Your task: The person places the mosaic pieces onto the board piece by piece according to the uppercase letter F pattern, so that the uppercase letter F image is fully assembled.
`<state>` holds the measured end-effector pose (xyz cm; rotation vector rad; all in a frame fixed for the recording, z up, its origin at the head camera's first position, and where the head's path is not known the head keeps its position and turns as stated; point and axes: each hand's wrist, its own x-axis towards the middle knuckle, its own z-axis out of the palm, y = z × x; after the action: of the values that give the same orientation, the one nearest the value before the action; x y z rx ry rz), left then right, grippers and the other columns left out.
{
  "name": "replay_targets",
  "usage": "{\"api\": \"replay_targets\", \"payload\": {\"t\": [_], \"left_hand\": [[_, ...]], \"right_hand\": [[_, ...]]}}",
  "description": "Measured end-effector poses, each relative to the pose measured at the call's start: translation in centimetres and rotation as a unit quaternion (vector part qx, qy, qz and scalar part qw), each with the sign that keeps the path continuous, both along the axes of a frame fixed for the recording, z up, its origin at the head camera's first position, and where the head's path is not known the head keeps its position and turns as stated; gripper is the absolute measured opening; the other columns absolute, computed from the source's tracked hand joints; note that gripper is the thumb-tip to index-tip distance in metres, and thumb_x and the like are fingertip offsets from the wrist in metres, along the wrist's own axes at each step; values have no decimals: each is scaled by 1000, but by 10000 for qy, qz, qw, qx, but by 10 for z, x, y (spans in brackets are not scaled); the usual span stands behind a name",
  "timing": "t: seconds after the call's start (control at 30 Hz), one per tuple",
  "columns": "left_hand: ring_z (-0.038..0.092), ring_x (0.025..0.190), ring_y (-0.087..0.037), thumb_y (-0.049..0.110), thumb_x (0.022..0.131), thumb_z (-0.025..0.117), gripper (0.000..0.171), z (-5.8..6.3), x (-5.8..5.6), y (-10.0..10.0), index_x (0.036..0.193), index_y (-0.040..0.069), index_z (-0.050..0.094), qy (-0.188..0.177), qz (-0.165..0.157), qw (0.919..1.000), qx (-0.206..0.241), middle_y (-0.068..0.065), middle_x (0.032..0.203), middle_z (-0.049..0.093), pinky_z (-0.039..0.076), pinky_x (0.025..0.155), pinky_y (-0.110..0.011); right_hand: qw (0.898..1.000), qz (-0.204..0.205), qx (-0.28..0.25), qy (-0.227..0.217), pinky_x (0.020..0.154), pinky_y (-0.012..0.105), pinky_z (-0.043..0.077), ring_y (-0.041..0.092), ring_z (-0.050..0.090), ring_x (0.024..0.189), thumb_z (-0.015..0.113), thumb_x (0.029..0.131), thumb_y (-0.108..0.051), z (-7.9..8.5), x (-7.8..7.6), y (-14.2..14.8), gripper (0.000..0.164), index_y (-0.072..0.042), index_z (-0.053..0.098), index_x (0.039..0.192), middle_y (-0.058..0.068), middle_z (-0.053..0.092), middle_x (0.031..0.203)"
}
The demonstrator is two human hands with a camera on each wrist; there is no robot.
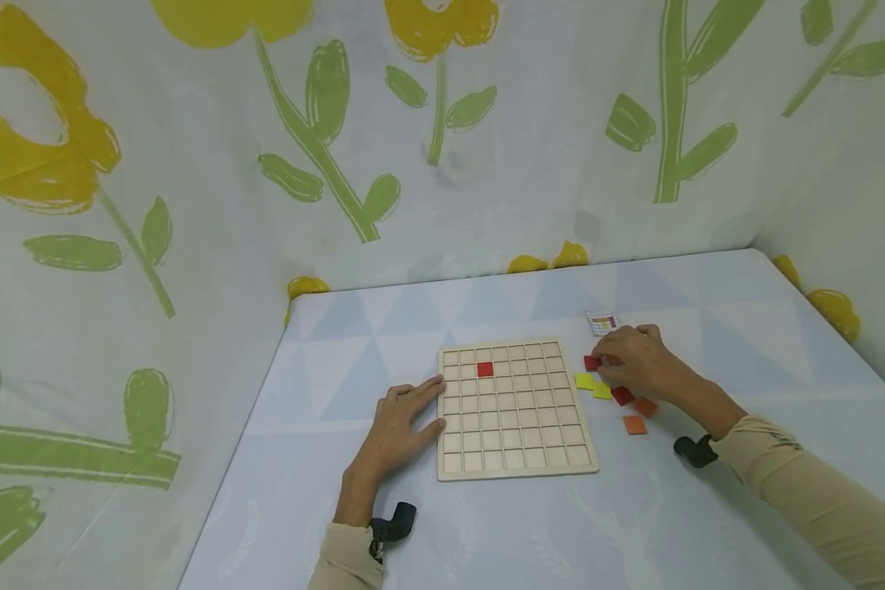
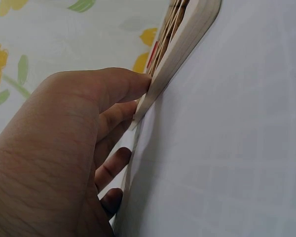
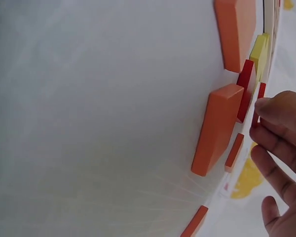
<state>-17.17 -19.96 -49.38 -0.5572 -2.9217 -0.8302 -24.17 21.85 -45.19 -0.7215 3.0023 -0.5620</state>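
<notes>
A light wooden grid board (image 1: pixel 516 403) lies on the table, one red tile (image 1: pixel 485 369) set in a cell of its second row. Along the board's left edge rests my left hand (image 1: pixel 401 426), thumb and fingertips touching the rim with the fingers fairly straight. To the right of the board, my right hand (image 1: pixel 640 360) pinches a red square tile (image 3: pixel 261 94) between thumb and index finger. Close below that hand lie yellow tiles (image 1: pixel 585 381), another red tile (image 1: pixel 623 396) and orange tiles (image 1: pixel 635 424).
Behind the right hand lies a small printed card (image 1: pixel 602 321) with a coloured grid pattern. The table (image 1: pixel 324 393) has a pale triangle print. Flower-patterned cloth (image 1: pixel 487 197) hangs around its back and sides.
</notes>
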Motion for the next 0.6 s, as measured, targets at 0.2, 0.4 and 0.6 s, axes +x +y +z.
{"api": "replay_targets", "payload": {"t": [0.2,0.4,0.6], "left_hand": [[40,131,-26,40,94,62,59,0,0,0,151,28,48,13,-10,10000,-46,16,155,40,31,97,-50],[40,131,-26,39,94,62,59,0,0,-1,151,28,48,32,-51,9999,-93,17,155,39,31,97,-49],[40,132,-27,40,94,62,59,0,0,-1,150,27,49,64,-48,9999,-76,17,155,40,31,98,-51]], "right_hand": [[9998,75,85,133,98,65,23,36,54,114,75,88,-14,8,2,-3,16,-10,76,103,10,71,111],[9997,160,48,192,98,65,23,36,55,112,77,87,-16,9,3,-5,18,-9,76,104,10,71,112],[9995,208,46,241,99,64,23,37,55,115,76,87,-15,10,4,-9,17,-10,76,103,10,71,112]]}}
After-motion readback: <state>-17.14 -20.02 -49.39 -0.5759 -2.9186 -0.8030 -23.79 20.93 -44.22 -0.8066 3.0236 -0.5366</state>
